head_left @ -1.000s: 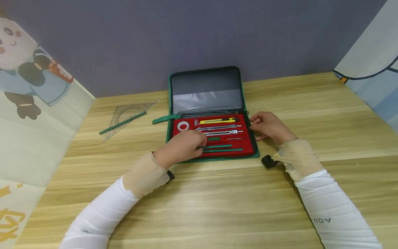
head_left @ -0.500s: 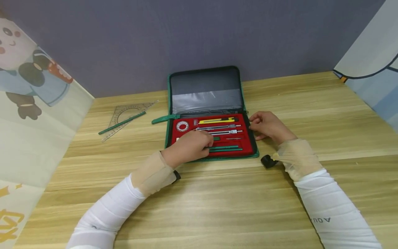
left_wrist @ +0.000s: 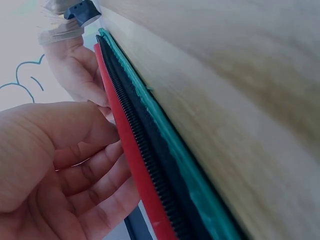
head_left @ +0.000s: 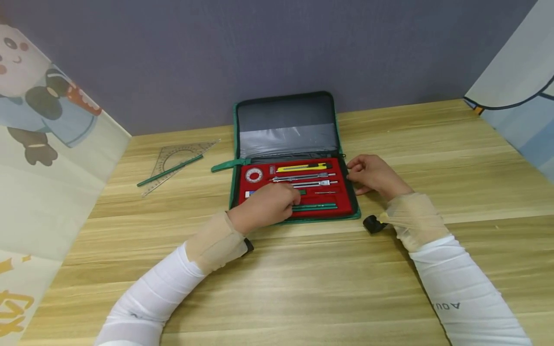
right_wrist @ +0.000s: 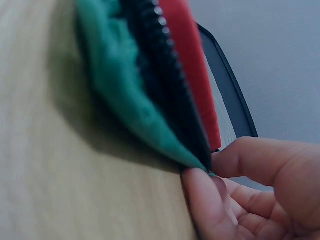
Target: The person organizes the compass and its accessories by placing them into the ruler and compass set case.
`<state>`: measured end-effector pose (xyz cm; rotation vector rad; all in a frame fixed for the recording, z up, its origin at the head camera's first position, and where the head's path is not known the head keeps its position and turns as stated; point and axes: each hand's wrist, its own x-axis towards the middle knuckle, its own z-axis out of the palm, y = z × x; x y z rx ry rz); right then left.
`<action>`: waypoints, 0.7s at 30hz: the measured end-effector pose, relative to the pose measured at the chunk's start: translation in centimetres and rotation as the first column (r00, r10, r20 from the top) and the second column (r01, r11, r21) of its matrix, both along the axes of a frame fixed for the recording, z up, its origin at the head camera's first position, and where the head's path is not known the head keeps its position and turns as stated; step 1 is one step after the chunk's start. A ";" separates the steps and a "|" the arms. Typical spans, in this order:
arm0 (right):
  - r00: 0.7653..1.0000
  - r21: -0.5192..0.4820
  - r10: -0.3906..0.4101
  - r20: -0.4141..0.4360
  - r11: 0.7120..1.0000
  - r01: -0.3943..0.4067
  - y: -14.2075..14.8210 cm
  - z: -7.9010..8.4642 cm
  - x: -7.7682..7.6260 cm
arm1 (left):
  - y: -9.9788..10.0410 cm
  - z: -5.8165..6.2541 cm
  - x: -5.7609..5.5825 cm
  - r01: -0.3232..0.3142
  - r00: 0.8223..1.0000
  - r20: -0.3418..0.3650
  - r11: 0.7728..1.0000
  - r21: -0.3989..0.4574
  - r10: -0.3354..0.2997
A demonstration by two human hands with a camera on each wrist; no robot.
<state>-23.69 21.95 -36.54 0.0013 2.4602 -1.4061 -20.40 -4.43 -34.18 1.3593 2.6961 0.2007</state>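
A green zip case (head_left: 287, 108) lies open on the table, its red insert (head_left: 346, 199) holding drawing tools. My left hand (head_left: 266, 206) is over the front left of the insert, pinching a green pencil (head_left: 318, 205); the gripped end is hidden behind the fingers. Just in front of it lies a second green pencil (head_left: 324, 209). In the left wrist view, my left fingertips (left_wrist: 111, 131) are right at the insert's red edge. My right hand (head_left: 374, 175) pinches the case's right edge, where the right wrist view has thumb and finger on the green border (right_wrist: 150, 127).
In the insert sit a yellow utility knife (head_left: 303, 167), a round white dial (head_left: 254, 175), metal compasses (head_left: 318, 184) and an eraser (head_left: 248, 194). Left of the case, another green pencil (head_left: 170, 170) lies across a clear set square (head_left: 160, 161). A grey wall (head_left: 389, 57) stands behind.
My left hand has moved right along the insert, and the pencil it pinches has slid right until its tip is nearly level with the other one. My right hand has stayed at the case's edge.
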 end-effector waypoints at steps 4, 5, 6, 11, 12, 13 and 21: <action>1.000 -0.002 0.003 0.000 1.000 -0.003 0.0 0.0 0.0 | 0.1 0.0 0.1 -0.003 1.000 -0.006 1.000 -0.008 0.003; 1.000 -0.002 0.002 0.000 1.000 -0.002 0.0 0.0 0.0 | 0.1 0.0 0.1 -0.003 1.000 -0.009 1.000 -0.005 0.003; 1.000 -0.003 0.001 0.001 1.000 -0.001 0.0 0.0 0.0 | 0.1 0.0 0.1 -0.002 1.000 -0.011 1.000 -0.001 0.002; 1.000 -0.005 0.000 0.005 1.000 0.000 0.0 0.0 0.0 | 0.0 0.0 0.1 0.004 1.000 -0.022 1.000 0.017 -0.004; 1.000 -0.006 0.001 0.005 1.000 -0.001 0.0 0.0 0.0 | -0.1 -0.1 0.1 0.007 1.000 -0.022 1.000 0.021 -0.007; 1.000 -0.005 0.001 0.006 1.000 -0.001 0.0 0.0 0.0 | -0.1 0.0 0.1 0.009 1.000 -0.021 1.000 0.025 -0.009; 1.000 -0.003 -0.003 0.007 1.000 0.003 0.0 0.0 0.0 | -1.6 -0.3 0.2 -0.004 0.999 -0.032 0.998 0.058 0.006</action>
